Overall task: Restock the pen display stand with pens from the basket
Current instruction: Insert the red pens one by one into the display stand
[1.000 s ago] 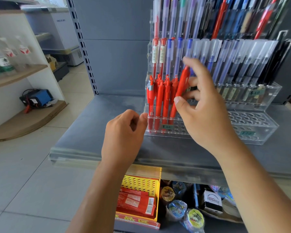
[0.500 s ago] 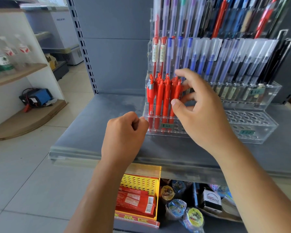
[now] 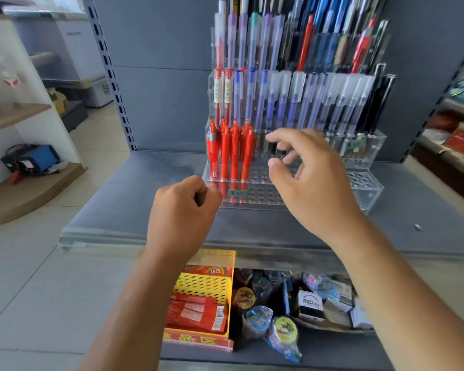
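A clear acrylic pen display stand [image 3: 364, 194] sits on a grey shelf, its upper tiers packed with blue, purple and black pens. Several red pens [image 3: 232, 153] stand upright in the holes at the left of its lowest tier. My right hand [image 3: 306, 178] hovers just right of them, fingers loosely spread and holding nothing. My left hand [image 3: 182, 210] is curled into a fist at the stand's front left corner; no pen shows in it. A yellow basket [image 3: 202, 283] sits on the shelf below, holding red packets.
The grey shelf [image 3: 134, 199] has a clear front lip. Below it lie tape rolls [image 3: 281, 330] and small boxes [image 3: 310, 303]. A wooden shelf unit with a blue device [image 3: 35, 159] stands at left, tiled floor between.
My right hand set the red pen it held into the lowest tier, let go and drew back to the right. My left hand stayed a fist.
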`<control>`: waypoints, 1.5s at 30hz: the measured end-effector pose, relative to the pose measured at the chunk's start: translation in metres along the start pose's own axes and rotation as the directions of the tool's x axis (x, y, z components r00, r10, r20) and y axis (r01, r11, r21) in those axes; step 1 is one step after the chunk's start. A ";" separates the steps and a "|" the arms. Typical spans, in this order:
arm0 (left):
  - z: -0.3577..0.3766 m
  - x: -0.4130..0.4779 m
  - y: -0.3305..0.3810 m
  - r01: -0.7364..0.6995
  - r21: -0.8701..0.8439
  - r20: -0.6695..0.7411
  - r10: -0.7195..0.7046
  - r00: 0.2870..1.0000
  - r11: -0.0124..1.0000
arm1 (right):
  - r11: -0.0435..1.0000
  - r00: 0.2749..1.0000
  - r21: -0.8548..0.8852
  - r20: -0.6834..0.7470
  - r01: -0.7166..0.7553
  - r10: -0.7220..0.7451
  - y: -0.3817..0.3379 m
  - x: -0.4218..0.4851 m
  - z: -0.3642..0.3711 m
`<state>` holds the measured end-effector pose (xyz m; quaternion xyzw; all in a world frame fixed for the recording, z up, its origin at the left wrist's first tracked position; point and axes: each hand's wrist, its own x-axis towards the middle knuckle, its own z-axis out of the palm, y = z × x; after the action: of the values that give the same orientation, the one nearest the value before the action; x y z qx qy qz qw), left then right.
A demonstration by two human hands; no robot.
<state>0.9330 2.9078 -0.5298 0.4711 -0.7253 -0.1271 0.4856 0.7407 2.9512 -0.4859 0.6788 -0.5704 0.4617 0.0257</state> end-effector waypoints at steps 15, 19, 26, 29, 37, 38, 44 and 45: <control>-0.019 -0.065 0.032 -0.140 0.205 0.325 0.067 0.943 0.969 | 0.964 0.985 -0.260 0.171 0.053 -0.008 0.013 -0.108 -0.028; -0.014 -0.091 0.022 -0.147 0.282 0.425 0.014 0.905 0.948 | 0.958 0.954 -0.285 0.296 0.043 0.045 0.023 -0.155 -0.013; 0.019 -0.145 -0.016 -0.191 0.357 0.678 -0.113 0.727 0.914 | 0.927 0.666 -0.353 0.664 -0.124 0.341 0.042 -0.227 0.022; 0.038 -0.171 -0.036 -0.225 0.372 0.765 -0.160 0.624 0.901 | 0.898 0.479 -0.399 0.762 -0.185 0.437 0.062 -0.261 0.048; 0.098 -0.277 -0.099 -0.300 0.412 0.901 -0.335 0.276 0.860 | 0.744 0.134 -0.530 0.771 -0.407 0.623 0.103 -0.376 0.099; 0.107 -0.292 -0.107 -0.312 0.405 0.907 -0.336 0.254 0.859 | 0.731 0.087 -0.540 0.777 -0.417 0.623 0.107 -0.388 0.103; 0.146 -0.370 -0.152 -0.357 0.344 0.934 -0.276 0.227 0.869 | 0.613 0.015 -0.539 0.743 -0.578 0.669 0.125 -0.439 0.136; 0.152 -0.379 -0.158 -0.394 0.309 0.944 -0.229 0.238 0.865 | 0.589 0.003 -0.553 0.728 -0.589 0.686 0.126 -0.442 0.140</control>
<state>0.9287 3.0898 -0.9283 0.3557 -0.8971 -0.1735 -0.1963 0.7581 3.1603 -0.9180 0.4722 -0.7439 -0.0563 -0.4696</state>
